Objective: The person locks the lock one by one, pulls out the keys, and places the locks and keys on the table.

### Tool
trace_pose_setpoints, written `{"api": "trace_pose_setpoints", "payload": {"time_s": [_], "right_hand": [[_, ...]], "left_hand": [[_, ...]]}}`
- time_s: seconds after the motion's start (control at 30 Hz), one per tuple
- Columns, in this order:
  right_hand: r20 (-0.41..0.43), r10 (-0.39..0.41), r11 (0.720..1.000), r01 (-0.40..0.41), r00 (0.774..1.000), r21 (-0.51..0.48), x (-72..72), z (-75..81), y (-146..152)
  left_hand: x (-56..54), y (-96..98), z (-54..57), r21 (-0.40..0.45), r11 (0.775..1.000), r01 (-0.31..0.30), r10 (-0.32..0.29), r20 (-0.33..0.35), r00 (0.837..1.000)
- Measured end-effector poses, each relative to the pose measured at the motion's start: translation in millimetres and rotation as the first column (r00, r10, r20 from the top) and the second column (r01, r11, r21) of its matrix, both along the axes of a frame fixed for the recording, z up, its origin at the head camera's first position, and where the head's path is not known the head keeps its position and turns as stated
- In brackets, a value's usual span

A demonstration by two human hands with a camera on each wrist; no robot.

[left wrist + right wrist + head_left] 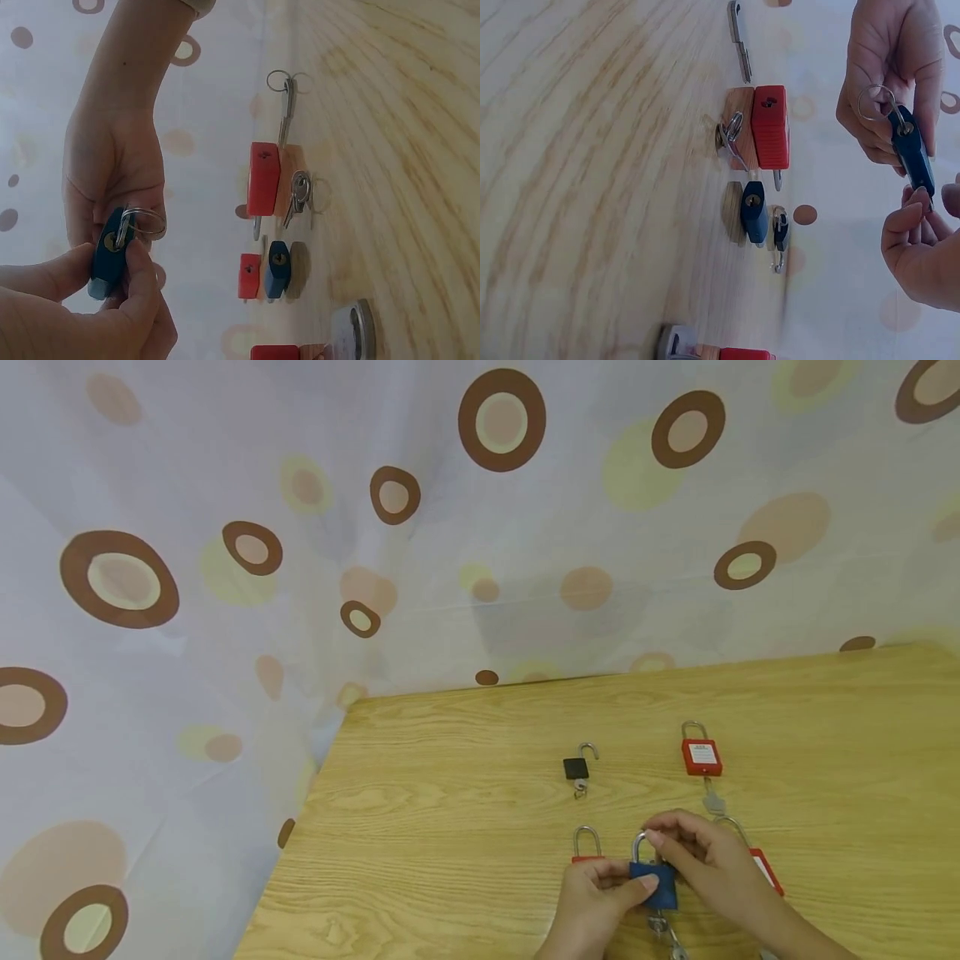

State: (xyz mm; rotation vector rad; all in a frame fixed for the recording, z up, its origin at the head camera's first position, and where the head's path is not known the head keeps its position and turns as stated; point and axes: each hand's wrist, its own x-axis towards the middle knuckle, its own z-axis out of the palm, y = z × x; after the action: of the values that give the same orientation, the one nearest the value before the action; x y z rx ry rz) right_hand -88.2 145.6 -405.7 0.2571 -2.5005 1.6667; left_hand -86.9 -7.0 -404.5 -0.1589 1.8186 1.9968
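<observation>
A blue padlock [660, 893] is held up between both hands. My left hand [588, 900] pinches its body, the thumb across the front face. My right hand [708, 864] grips at the metal shackle [637, 845], with the fingers bent around the padlock's upper right side. A key sits in the keyhole, and its key ring [146, 221] hangs from it, with another key [678, 952] dangling below. One red padlock [587, 845] stands partly hidden behind my left hand. Beside my right wrist is another red padlock [765, 868], partly covered by the hand.
A small black padlock [576, 768] with its shackle swung open lies farther back on the wooden table [435, 793]. To its right is a red padlock [702, 758] with a key below. A second blue padlock [754, 212] shows in the wrist views. A patterned curtain [420, 552] borders the table.
</observation>
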Motion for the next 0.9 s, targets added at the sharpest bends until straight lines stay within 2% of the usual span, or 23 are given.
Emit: {"api": "trace_pose_setpoints", "payload": {"time_s": [0.13,0.2,0.27,0.37,0.43,0.57,0.67,0.73,0.9], "right_hand": [[0.081,-0.055,0.998,0.056,0.995,-0.011,2.7,1.8,-2],[0.163,-0.072,0.996,0.079,0.984,-0.038,6.1,1.8,-3],[0.280,-0.074,0.993,0.096,0.957,-0.069,10.8,0.7,-4],[0.447,-0.030,0.989,0.090,0.894,-0.114,17.7,-2.4,-5],[0.496,0.021,0.986,0.065,0.868,-0.154,21.1,-5.3,-5],[0.508,0.104,0.969,0.028,0.855,-0.246,24.3,-10.4,-8],[0.522,0.067,0.965,0.078,0.850,-0.251,24.8,-11.8,-12],[0.547,0.009,0.962,0.142,0.837,-0.234,25.1,-11.0,-16],[0.567,-0.083,0.951,0.235,0.819,-0.200,27.0,-8.1,-23]], "left_hand": [[-3.8,-0.8,3.2,0.012,0.999,-0.037,0.037,0.015,0.999],[-5.9,-1.5,5.3,0.001,0.998,-0.058,0.058,0.015,0.998],[-8.0,-2.2,6.6,0.000,0.997,-0.076,0.076,0.014,0.997],[-11.6,-2.0,6.9,-0.008,0.995,-0.103,0.103,0.016,0.995],[-13.7,-1.7,7.0,0.011,0.993,-0.117,0.117,0.024,0.993],[-16.4,-1.5,7.4,0.035,0.992,-0.125,0.124,0.024,0.992],[-16.8,-1.4,8.0,0.042,0.991,-0.126,0.125,0.023,0.992],[-16.7,-1.3,8.4,0.042,0.991,-0.128,0.127,0.023,0.992],[-15.9,-0.5,9.1,0.044,0.988,-0.150,0.148,0.044,0.988]]}}
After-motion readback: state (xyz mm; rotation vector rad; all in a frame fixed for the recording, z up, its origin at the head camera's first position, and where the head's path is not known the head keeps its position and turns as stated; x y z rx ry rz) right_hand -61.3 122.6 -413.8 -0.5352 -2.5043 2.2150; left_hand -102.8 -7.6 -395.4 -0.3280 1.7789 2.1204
